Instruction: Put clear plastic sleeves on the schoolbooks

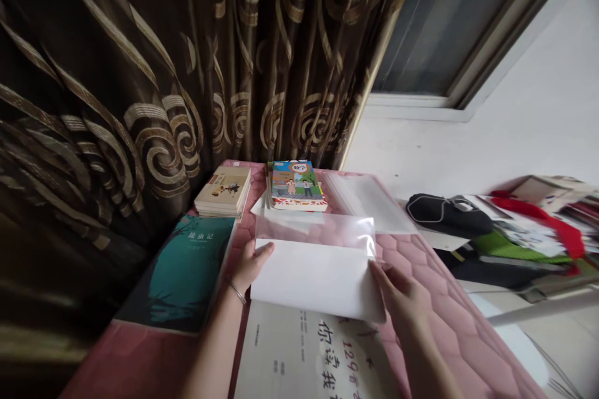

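Note:
My left hand [250, 265] and my right hand [397, 296] grip opposite edges of a white sheet [318, 277], which has a clear plastic film [316, 230] rising from its far side. The sheet lies over a large book with a printed Chinese title [313, 352]. A teal-covered book [178, 274] sits just left of my left hand. Farther off lie a stack of small books [223, 192], a colourful maths textbook [297, 185] and a flat clear plastic sleeve [367, 202]. All of these rest on a pink quilted mat [444, 299].
A dark curtain with gold swirls [159, 75] hangs along the mat's left and far sides. A window frame [449, 31] and white wall [515, 106] stand at the upper right. A black bag [449, 215], red ribbon [538, 218] and assorted papers lie on a surface to the right.

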